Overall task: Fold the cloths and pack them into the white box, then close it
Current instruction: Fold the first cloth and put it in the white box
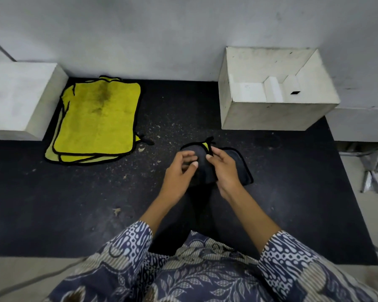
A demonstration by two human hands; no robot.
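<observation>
Nearest the camera: patterned blue-and-white sleeves (288,264) and a matching garment across the lap, forearms reaching forward over a black mat (74,203) speckled with pale debris.

Both hands meet at mid-mat on a folded dark cloth (238,164) with black edging; a sliver of its yellow side (205,145) shows at the top fold, beside a small black loop. Left hand (179,171): fingers curled and narrow, thumb and fingertips pressing the cloth's left part. Right hand (225,168): fingers narrow, thumb and forefinger pinching the black edging near the loop. The cloth's right portion lies flat on the mat, past the right hand.

Farther left: a stack of yellow cloths (98,118), black-trimmed, unfolded, lying flat and slightly fanned, with a dark smudge on the top one. Just beside it at far left, a closed white block (20,97).

Far right, against the grey wall (162,29): the white box (271,115), open, pale cardboard dividers inside, no cloth in it. It stands well apart from the yellow stack and near the cloth in hand.
</observation>
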